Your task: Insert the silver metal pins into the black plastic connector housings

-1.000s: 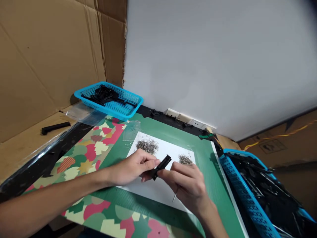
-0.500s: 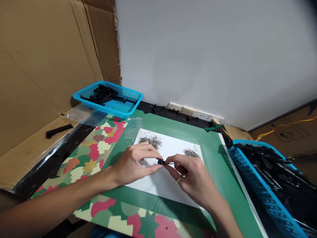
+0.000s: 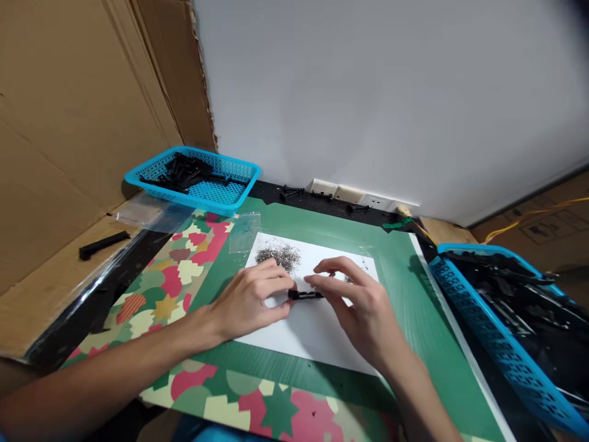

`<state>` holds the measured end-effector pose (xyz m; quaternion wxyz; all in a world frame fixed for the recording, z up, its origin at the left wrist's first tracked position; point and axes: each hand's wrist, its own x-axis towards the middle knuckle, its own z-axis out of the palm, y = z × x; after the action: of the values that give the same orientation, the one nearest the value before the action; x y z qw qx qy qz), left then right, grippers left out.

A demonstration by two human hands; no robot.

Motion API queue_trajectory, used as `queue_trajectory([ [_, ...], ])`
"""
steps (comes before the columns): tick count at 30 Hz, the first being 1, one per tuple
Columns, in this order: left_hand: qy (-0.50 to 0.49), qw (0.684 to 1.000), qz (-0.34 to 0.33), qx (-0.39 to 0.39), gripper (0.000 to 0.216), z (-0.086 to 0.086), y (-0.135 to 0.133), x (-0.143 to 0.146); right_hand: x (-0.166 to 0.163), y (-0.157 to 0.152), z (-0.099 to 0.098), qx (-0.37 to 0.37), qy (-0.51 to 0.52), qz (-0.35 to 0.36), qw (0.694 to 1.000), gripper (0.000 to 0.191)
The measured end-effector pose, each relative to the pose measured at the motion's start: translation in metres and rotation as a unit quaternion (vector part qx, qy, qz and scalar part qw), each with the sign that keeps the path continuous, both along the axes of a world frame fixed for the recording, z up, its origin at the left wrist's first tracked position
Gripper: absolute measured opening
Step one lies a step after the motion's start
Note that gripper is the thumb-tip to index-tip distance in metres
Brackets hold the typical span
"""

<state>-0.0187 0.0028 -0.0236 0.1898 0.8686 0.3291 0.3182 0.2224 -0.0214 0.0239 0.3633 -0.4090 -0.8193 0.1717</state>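
Note:
My left hand point(image 3: 251, 299) and my right hand point(image 3: 356, 307) meet over a white sheet point(image 3: 308, 331) on the green mat. Both pinch a small black plastic part point(image 3: 304, 295) held level between their fingertips. A pile of tiny metal springs point(image 3: 278, 255) lies on the sheet just beyond my left hand. A second, smaller pile sits behind my right hand and is mostly hidden by it.
A blue basket point(image 3: 196, 184) with black parts stands at the back left. A larger blue basket point(image 3: 501, 344) full of black parts fills the right side. One loose black part point(image 3: 103, 244) lies on the cardboard at left. Clear bags point(image 3: 151, 212) sit near the left basket.
The black part went from tilted up between my hands to lying level and low over the sheet. My right hand shifted up over the smaller spring pile.

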Motion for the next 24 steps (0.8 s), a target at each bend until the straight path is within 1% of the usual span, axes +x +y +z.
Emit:
queue_trajectory([
  [2,-0.003,1.0,-0.004,0.007,0.012,-0.001,0.0,0.0,-0.002,0.001,-0.003,-0.023,0.052,-0.035,0.998,0.02],
  [5,0.001,1.0,-0.008,0.01,0.013,-0.002,0.001,0.0,-0.012,0.002,-0.01,-0.116,0.167,-0.074,0.976,0.006],
  [8,0.01,1.0,-0.008,0.012,0.009,-0.003,0.001,-0.002,-0.023,0.003,-0.019,-0.204,0.25,-0.109,0.94,0.011],
  [11,0.018,1.0,-0.002,0.022,0.01,-0.005,0.001,-0.003,-0.029,0.007,-0.026,-0.239,0.288,-0.119,0.92,0.016],
  [14,0.032,0.999,-0.001,0.035,0.013,-0.006,0.001,-0.003,-0.03,0.01,-0.027,-0.258,0.317,-0.114,0.906,0.021],
  [16,0.037,0.998,-0.006,0.046,0.014,-0.007,0.002,-0.003,-0.03,0.011,-0.026,-0.26,0.32,-0.115,0.904,0.023],
  [20,0.041,0.997,-0.009,0.068,0.014,-0.005,0.003,-0.002,-0.031,0.01,-0.025,-0.243,0.295,-0.124,0.916,0.026],
  [24,0.054,0.995,-0.002,0.084,0.012,-0.003,0.002,-0.002,-0.033,0.007,-0.024,-0.205,0.254,-0.133,0.936,0.021],
])
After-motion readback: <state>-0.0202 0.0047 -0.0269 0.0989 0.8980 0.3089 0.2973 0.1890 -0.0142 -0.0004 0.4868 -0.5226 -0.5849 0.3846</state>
